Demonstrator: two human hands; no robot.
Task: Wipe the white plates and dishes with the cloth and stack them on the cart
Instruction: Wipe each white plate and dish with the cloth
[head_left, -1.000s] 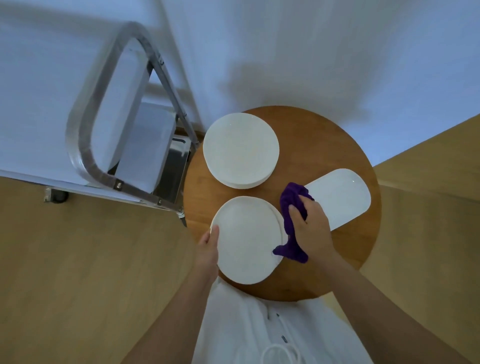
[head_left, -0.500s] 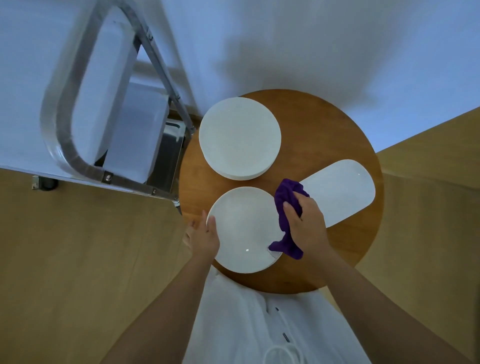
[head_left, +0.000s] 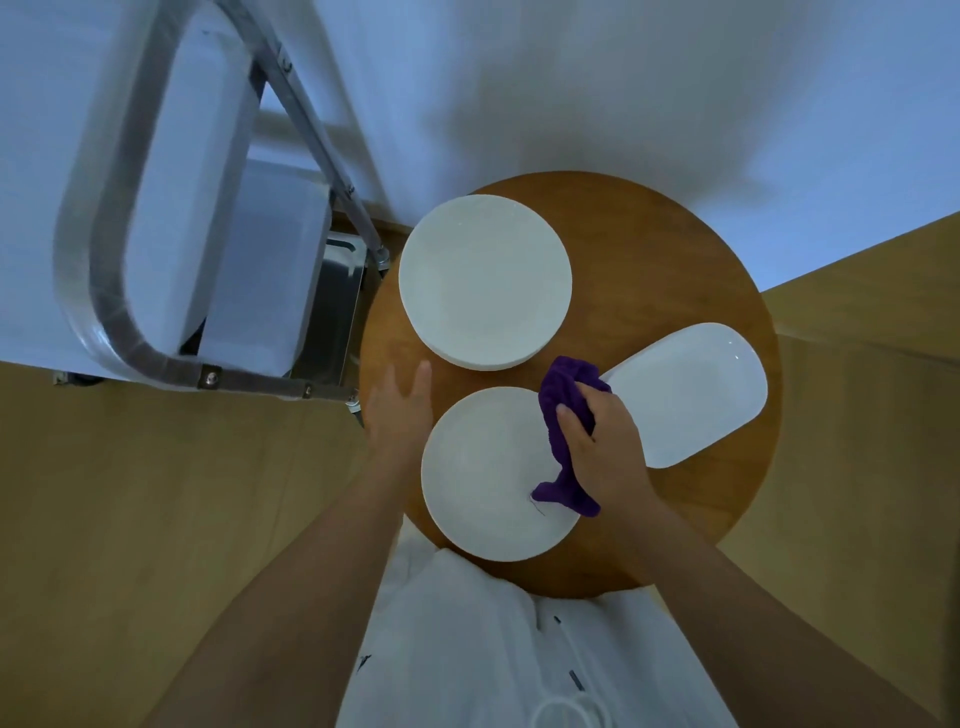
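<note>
On the round wooden table (head_left: 649, 249), three sets of white ware lie apart from one another: a stack of round plates (head_left: 485, 280) on the far side, a single round plate (head_left: 493, 475) at the near edge, and a long oval dish (head_left: 685, 392) to the right, its long axis running from the near plate's side out toward the far right rim of the table. The right hand (head_left: 605, 447) grips a bunched purple cloth (head_left: 563, 431), fingers curled round it, the thumb lying across its near side; the cloth overlaps the right margin of the near plate, its loose tail resting on the plate surface. The left hand (head_left: 402, 410) lies flat just left of the near plate, fingers straight and close together, pointing toward the stack; whether it touches the plate rim cannot be told. The steel cart (head_left: 156, 358) stands to the left of the table, its tubular handle frame uppermost in the view, its shelves partly hidden beneath that frame.

Judged from this arrangement, the near plate is the piece in hand, and the wiping appears to be at or near its right edge. The relation that governs the coming move: the plate lies between the two hands, directly right of the left fingers, while the cart lies left of both. The left hand is thus the nearer one for lifting the plate across; the right, occupied by the cloth, sits closest to the oval dish.
</note>
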